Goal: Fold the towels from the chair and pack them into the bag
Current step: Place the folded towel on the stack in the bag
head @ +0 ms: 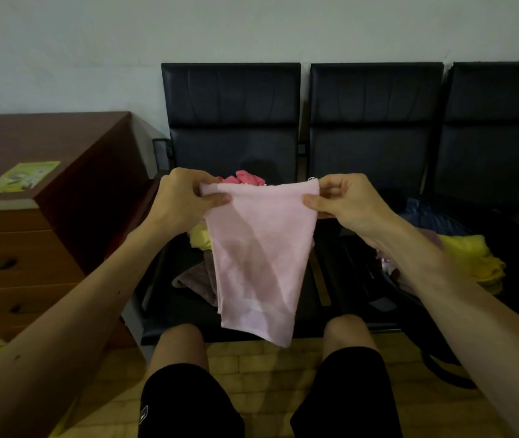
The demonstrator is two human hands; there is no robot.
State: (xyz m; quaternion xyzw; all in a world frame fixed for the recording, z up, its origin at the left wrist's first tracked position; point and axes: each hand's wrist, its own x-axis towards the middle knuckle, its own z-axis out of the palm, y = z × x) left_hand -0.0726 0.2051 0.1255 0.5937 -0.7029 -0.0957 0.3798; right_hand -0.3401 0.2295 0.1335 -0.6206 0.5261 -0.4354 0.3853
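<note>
Both hands, left hand and right hand, are pinching the pink towel's top corners above the chair, mid-fold; halving probably comes next.

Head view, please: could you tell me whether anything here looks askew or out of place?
Nothing looks damaged or spilled. The pink towel, pinched at its top corners by the left hand and right hand, hangs narrowing to a slanted bottom edge, not squared. Behind it, a brown towel lies crumpled on the chair seat.

Nothing is legible; the green leaflet on the cabinet is blurred.
</note>
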